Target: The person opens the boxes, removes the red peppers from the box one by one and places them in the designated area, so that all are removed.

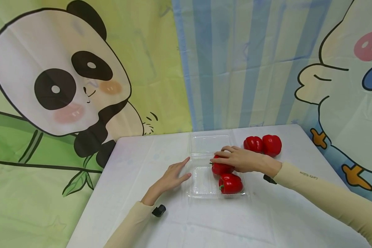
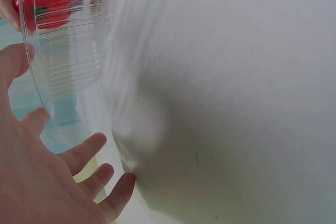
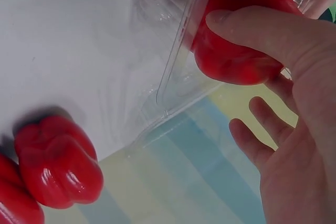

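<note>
A clear plastic clamshell box lies open on the white table, its lid flap folded toward the curtain. Inside, at its front right, sits one red bell pepper with a green stem. Just behind it, my right hand holds a second red bell pepper between thumb and fingers, within the box's right side. In the right wrist view, the thumb presses along this pepper. My left hand has its fingers spread at the box's left rim and holds nothing.
Two more red bell peppers stand side by side at the back right, a left one and a right one. A printed curtain hangs directly behind the white table.
</note>
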A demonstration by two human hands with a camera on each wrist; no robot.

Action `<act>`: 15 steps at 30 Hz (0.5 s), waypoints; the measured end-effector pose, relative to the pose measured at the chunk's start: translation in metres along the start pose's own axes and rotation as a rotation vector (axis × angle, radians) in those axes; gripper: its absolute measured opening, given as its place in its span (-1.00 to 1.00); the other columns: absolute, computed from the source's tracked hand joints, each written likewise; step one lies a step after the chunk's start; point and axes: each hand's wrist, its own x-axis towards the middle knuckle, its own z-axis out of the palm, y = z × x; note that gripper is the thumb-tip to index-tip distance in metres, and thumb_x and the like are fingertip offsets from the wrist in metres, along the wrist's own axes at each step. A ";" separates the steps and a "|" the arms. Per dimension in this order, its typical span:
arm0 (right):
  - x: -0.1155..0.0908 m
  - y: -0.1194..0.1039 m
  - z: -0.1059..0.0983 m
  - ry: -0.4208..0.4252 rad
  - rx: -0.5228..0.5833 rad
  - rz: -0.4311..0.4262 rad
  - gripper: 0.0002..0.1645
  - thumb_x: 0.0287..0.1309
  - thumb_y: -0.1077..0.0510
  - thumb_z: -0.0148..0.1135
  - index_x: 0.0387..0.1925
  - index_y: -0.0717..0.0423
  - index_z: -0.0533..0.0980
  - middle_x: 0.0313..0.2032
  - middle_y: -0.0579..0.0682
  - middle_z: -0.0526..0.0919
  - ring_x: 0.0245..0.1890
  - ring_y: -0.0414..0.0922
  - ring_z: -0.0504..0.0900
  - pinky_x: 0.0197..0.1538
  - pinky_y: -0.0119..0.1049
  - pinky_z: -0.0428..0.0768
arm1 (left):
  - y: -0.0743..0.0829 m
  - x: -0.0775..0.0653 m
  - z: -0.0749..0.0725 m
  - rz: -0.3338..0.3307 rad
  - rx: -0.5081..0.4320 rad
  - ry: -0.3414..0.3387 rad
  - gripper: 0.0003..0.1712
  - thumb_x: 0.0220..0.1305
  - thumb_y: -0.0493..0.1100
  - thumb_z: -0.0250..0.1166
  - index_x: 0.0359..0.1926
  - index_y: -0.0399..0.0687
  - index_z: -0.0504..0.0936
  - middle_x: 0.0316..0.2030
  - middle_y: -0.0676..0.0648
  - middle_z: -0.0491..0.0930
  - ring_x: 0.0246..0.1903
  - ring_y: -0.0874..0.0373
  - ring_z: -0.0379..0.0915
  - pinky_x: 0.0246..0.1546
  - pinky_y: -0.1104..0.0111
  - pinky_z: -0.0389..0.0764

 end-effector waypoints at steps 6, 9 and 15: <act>-0.002 0.001 -0.007 0.003 -0.006 0.017 0.18 -0.15 0.15 0.63 0.50 -0.20 0.21 0.36 0.01 0.44 0.31 0.09 0.42 0.18 0.02 0.62 | 0.000 0.000 0.000 -0.007 -0.003 0.000 -0.18 0.45 0.26 0.08 0.60 0.25 0.02 0.48 -0.14 0.28 0.45 -0.21 0.17 0.44 -0.15 0.15; -0.003 0.000 -0.012 0.001 0.006 0.033 0.20 -0.17 0.16 0.64 0.51 -0.19 0.20 0.36 0.02 0.44 0.31 0.09 0.41 0.19 0.04 0.62 | 0.001 0.000 -0.001 -0.006 -0.008 -0.002 -0.18 0.45 0.25 0.09 0.60 0.25 0.02 0.48 -0.13 0.28 0.46 -0.20 0.16 0.45 -0.14 0.14; -0.007 0.000 -0.021 0.002 0.015 0.055 0.23 -0.18 0.15 0.65 0.52 -0.17 0.18 0.37 0.04 0.44 0.33 0.11 0.39 0.20 0.08 0.60 | 0.002 0.000 -0.001 -0.004 0.004 -0.009 -0.17 0.46 0.23 0.08 0.61 0.22 0.00 0.49 -0.13 0.26 0.46 -0.19 0.15 0.46 -0.12 0.13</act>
